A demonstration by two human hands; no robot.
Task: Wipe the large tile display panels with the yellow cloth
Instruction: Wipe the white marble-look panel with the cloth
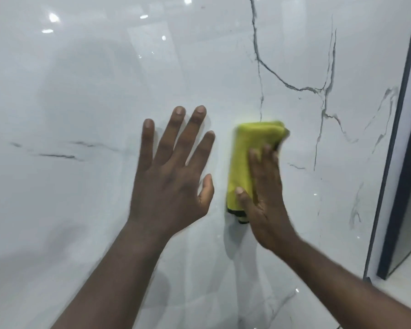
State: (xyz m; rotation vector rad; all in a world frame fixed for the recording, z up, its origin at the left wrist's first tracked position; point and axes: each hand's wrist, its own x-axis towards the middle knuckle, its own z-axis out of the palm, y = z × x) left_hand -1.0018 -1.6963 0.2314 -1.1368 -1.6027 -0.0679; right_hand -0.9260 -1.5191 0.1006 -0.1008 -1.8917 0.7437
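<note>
1. Yellow cloth (247, 155) — folded into a thick pad, it lies flat against the glossy white tile panel (81, 96), right of the middle of the view.
2. The right hand (266, 200) presses on its lower right part. The fingers (268, 160) are straight and close together over the cloth, and the thumb lies along its lower left side. This hand is blurred.
3. The left hand (171, 179) lies just beside the cloth, to its left and not touching it. Its palm faces the panel with the fingers (178, 129) straight and spread apart; it holds nothing.
4. Dark veins (271, 72) run over the panel above and to the right of the cloth, and one thin vein comes down to the cloth's top edge.
5. The panel ends at the right in a dark frame (400, 138), well apart from the cloth; a pale floor (408, 269) shows beyond it.
6. Bare panel stretches wide to the left and above — less so to the right.
7. The cloth's long axis stands nearly upright, leaning slightly right at the top. A dark hem shows at its lower end.
</note>
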